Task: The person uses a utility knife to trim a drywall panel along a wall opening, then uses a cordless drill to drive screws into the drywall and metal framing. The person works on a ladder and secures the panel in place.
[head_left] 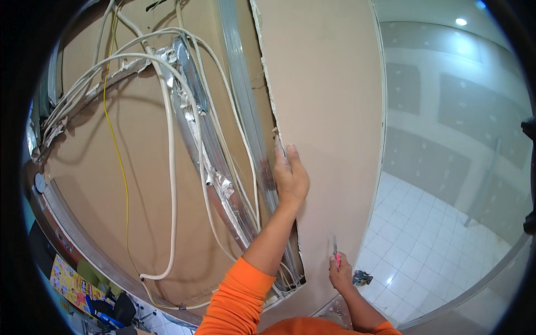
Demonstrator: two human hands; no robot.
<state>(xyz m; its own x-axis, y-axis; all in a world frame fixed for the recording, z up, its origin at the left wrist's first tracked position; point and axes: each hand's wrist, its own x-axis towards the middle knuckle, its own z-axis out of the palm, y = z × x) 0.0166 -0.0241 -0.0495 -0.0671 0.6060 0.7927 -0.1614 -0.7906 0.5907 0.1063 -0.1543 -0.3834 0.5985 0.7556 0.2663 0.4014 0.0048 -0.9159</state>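
Note:
A beige drywall panel [329, 95] stands upright in front of me, with a ragged broken edge along its left side. My left hand [291, 178] is closed on that edge, fingers at the rim and thumb on the face. Lower right, my right hand [340, 273] is closed around a utility knife [337, 258] with a pinkish-red handle. Its thin blade points up, beside the panel face; whether it touches the panel I cannot tell.
Left of the panel, an opened wall cavity shows metal studs [237, 72], looping white cables [170, 167] and a yellow wire [116, 145]. Torn foil-like scraps [223, 184] cling to a stud. At right lie a white tiled floor [413, 223] and a dark object [362, 277]. Chairs [120, 310] stand lower left.

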